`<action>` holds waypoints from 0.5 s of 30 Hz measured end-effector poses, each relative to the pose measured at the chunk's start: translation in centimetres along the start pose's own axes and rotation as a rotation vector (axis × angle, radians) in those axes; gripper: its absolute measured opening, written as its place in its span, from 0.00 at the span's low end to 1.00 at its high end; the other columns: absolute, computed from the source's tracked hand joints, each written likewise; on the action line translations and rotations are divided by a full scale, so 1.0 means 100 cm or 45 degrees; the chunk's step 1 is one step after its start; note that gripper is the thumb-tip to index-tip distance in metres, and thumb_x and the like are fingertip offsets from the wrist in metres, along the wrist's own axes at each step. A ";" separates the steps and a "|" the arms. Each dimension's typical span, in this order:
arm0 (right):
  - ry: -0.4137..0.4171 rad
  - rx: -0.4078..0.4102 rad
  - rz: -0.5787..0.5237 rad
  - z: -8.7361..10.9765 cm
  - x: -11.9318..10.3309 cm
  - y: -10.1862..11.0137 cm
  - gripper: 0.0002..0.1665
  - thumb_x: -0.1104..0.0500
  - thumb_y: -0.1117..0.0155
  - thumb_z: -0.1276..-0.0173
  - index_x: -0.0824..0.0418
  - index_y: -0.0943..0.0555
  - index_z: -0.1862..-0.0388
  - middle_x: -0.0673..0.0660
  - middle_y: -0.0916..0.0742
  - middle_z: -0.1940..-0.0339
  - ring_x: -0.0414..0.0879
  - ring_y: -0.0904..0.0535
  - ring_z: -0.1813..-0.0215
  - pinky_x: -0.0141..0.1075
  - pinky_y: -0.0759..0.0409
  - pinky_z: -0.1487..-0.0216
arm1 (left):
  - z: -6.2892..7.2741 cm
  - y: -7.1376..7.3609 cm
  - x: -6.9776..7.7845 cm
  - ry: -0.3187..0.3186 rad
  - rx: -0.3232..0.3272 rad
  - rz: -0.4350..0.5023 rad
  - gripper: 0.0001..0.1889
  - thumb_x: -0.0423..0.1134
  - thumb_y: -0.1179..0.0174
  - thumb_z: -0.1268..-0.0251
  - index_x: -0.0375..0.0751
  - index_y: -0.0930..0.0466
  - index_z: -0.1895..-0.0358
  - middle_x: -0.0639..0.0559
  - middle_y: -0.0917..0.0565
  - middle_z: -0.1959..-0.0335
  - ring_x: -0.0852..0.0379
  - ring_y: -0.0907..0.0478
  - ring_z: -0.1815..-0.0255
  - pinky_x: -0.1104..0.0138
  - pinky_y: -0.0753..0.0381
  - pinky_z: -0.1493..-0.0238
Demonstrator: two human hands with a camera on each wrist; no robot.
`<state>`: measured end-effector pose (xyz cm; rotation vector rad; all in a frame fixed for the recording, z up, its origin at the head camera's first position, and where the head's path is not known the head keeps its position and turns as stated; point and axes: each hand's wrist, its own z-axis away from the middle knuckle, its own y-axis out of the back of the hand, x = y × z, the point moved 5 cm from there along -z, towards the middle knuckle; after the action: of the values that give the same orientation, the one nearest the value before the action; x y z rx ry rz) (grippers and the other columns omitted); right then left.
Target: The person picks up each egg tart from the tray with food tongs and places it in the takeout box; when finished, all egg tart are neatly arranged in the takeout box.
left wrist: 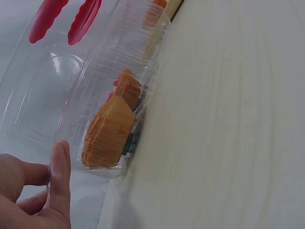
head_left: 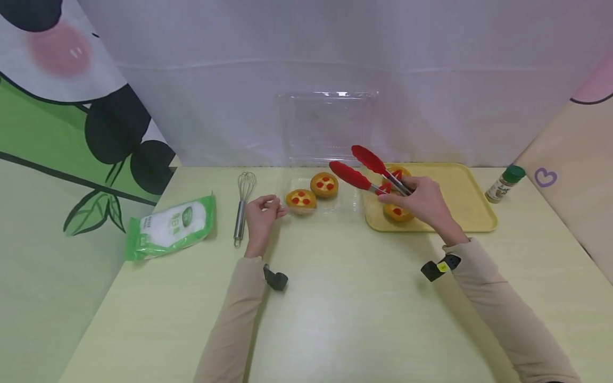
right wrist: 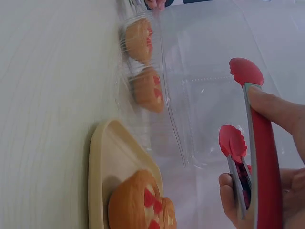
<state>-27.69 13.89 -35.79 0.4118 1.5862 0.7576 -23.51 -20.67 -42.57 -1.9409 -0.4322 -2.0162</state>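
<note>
Progress is judged to be partway. Two tarts (head_left: 301,198) are seated in the clear box (head_left: 348,198), one nearer and to the left, the other behind it and to the right. Two other tarts are seen on the tray (head_left: 460,197), just to the right of the box; these are partly covered in the head view, so a further one cannot be ruled out.

Right grip (head_left: 425,201): the thumb and fingers are closed round the tongs (head_left: 378,166). The red tips are spread well apart, and nothing is held between them. They are pointed toward the box.

Left grip (head_left: 261,218): the plastic edge at the left side of the box is pinched between thumb and fingers. The box is judged to be steadied by this hold.

Status: the lid (head_left: 330,125) is raised and stands upright behind the base. If tarts are being shifted between tray and box, the count is split about evenly; the direction of transfer cannot be told from the empty tongs. Two pieces are judged to be left, and the lid is not yet lowered.

Not in use: the whisk (head_left: 241,210), the bag (head_left: 172,226) and the jar (head_left: 505,184) are placed on the tabletop (head_left: 345,303), touched by neither grip.
</note>
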 end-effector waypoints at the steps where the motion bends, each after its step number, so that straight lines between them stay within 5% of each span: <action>1: 0.000 0.008 0.004 0.003 0.002 0.003 0.32 0.35 0.27 0.46 0.60 0.18 0.59 0.53 0.26 0.80 0.49 0.31 0.72 0.33 0.35 0.80 | 0.000 0.000 0.000 0.000 0.000 0.002 0.15 0.26 0.44 0.31 0.18 0.25 0.46 0.47 0.25 0.71 0.67 0.18 0.79 0.75 0.12 0.68; 12: -0.077 0.066 0.092 0.031 0.034 0.032 0.35 0.33 0.30 0.43 0.62 0.19 0.54 0.56 0.26 0.75 0.50 0.34 0.66 0.35 0.39 0.77 | 0.000 0.000 0.001 0.004 -0.008 0.006 0.15 0.28 0.45 0.30 0.18 0.26 0.46 0.47 0.25 0.72 0.67 0.17 0.79 0.75 0.12 0.67; 15: -0.089 0.087 0.131 0.037 0.046 0.039 0.32 0.34 0.31 0.42 0.62 0.21 0.61 0.55 0.28 0.77 0.50 0.34 0.67 0.35 0.40 0.78 | 0.001 -0.001 0.002 -0.008 -0.013 0.016 0.15 0.27 0.45 0.30 0.18 0.26 0.46 0.48 0.25 0.72 0.67 0.17 0.79 0.74 0.12 0.67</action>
<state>-25.48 20.57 -36.62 0.5673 1.5373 0.7602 -23.43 -20.56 -42.37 -1.9511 -0.4110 -2.0089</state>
